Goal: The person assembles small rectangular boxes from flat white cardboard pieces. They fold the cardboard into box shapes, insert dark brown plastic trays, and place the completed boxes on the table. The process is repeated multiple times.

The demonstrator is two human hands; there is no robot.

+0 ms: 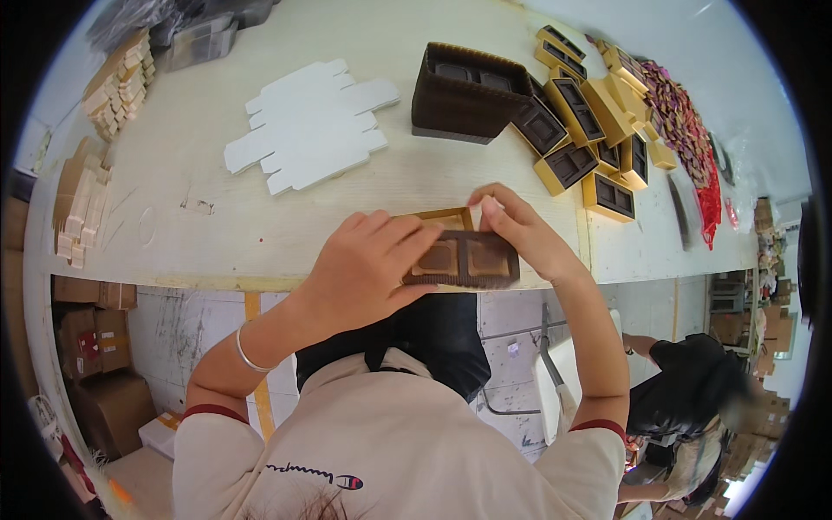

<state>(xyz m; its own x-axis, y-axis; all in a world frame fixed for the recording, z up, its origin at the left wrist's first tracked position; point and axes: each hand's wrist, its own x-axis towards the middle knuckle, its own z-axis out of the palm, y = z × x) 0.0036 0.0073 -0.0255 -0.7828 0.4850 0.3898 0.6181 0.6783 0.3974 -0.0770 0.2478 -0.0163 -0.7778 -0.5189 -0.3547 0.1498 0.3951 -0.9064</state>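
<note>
Brown tray (464, 260) over front edge of table (225, 251), long axis 9-to-3. Left hand (373, 256) grips 9 o'clock end. Right hand (523, 232) at 2 o'clock, fingers curled; grip unclear. Gold box (433, 215) just beyond, 12 o'clock, partly hidden.

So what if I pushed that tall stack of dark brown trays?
The dark brown tray stack might topple, since it stands tall. It could come apart, being separate trays piled together. It's probably light: the trays look hollow.
</note>
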